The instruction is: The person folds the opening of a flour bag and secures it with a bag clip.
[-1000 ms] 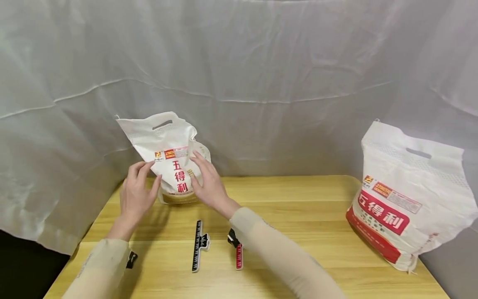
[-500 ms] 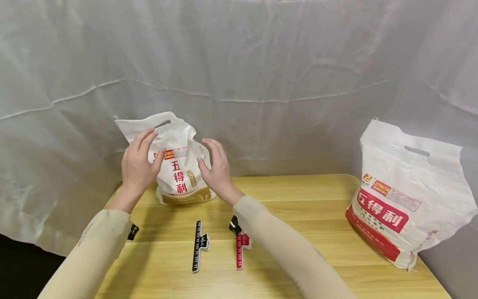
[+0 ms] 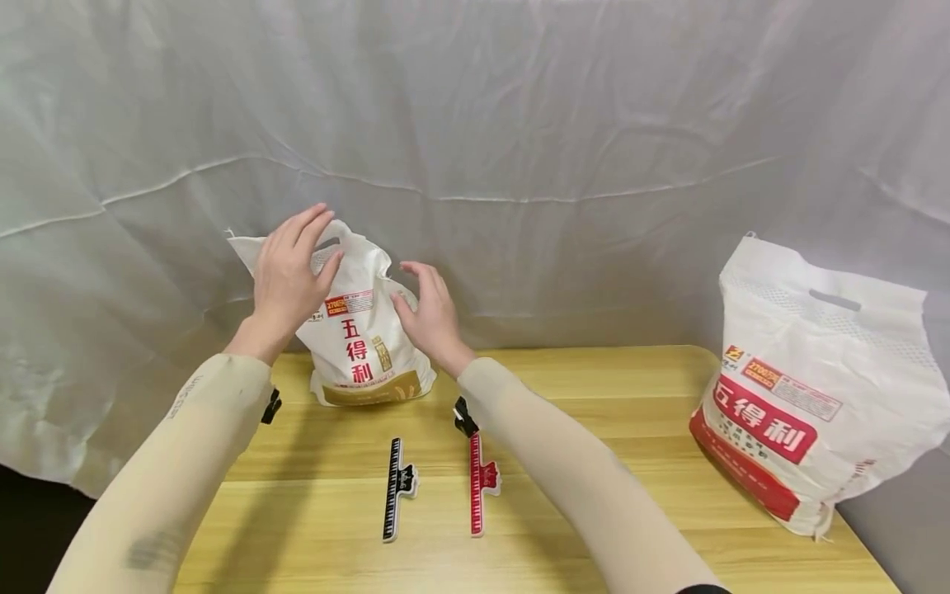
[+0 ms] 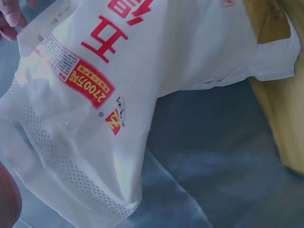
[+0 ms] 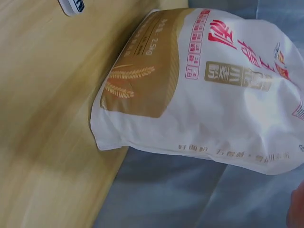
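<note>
A white flour bag [image 3: 371, 346] with red lettering and a gold bottom band stands at the table's back left. My left hand [image 3: 293, 268] is in front of its top, beside the handle slot, fingers extended upward and partly hiding the bag's upper left corner. Whether it touches the plastic I cannot tell. At the bag's right side is my right hand [image 3: 430, 313], thumb and fingers apart, holding nothing. In the left wrist view the flour bag [image 4: 128, 61] shows its dotted top strip and slot. Its gold band with wheat ears fills part of the bag [image 5: 228, 109] in the right wrist view.
On the wooden table [image 3: 579, 462] lie a black clip [image 3: 391, 491] and a red clip [image 3: 477, 487] with piano-key patterns. A second flour bag [image 3: 809, 396], with a red band, leans at the right. A grey cloth [image 3: 564, 181] hangs behind and at the sides.
My left hand has risen from the bag's lower left side to its top. The right hand has drawn off the bag's front to its right side. The bag has hardly moved.
</note>
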Demonstrator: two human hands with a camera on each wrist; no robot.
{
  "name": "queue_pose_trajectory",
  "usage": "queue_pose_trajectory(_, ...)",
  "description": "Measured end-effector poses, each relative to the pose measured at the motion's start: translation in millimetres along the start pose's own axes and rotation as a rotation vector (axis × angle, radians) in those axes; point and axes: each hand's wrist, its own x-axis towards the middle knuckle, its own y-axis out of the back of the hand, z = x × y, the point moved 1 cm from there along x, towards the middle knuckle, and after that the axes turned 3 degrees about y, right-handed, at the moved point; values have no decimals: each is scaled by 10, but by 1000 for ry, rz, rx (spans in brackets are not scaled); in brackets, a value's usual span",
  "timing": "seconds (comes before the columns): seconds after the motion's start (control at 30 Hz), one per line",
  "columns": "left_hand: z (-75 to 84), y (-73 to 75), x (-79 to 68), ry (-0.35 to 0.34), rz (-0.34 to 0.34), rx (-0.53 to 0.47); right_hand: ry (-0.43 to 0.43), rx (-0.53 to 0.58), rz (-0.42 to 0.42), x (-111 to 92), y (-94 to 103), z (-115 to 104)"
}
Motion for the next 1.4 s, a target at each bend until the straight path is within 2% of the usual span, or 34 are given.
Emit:
queue_pose_trajectory(0.23,-25,-40,128,-13,-99,32,-90,-37,-62,65,-51,11)
queue_pose_trajectory(0.37,-60,-64,157,20,-175,57,-125,-58,-98,88,-87,19)
queue_pose_trajectory(0.5,-94,-96,143,57,-219,77,-151,-78,-131,100,-135,36)
queue_pose_trajectory(0.83,-78,-187,146,79,-187,56,-155,-113,-127,158,-147,32)
queue_pose_trajectory(1.07,-43,-209,163,123,-189,55,-201,-138,-148,186,-127,24)
queue_pose_trajectory(1.27,-65,-203,153,110,-137,48,-218,-130,-147,195,-112,46)
queue_pose_trajectory(1.4,-84,-193,127,103,-128,40,-223,-124,-135,178,-107,73)
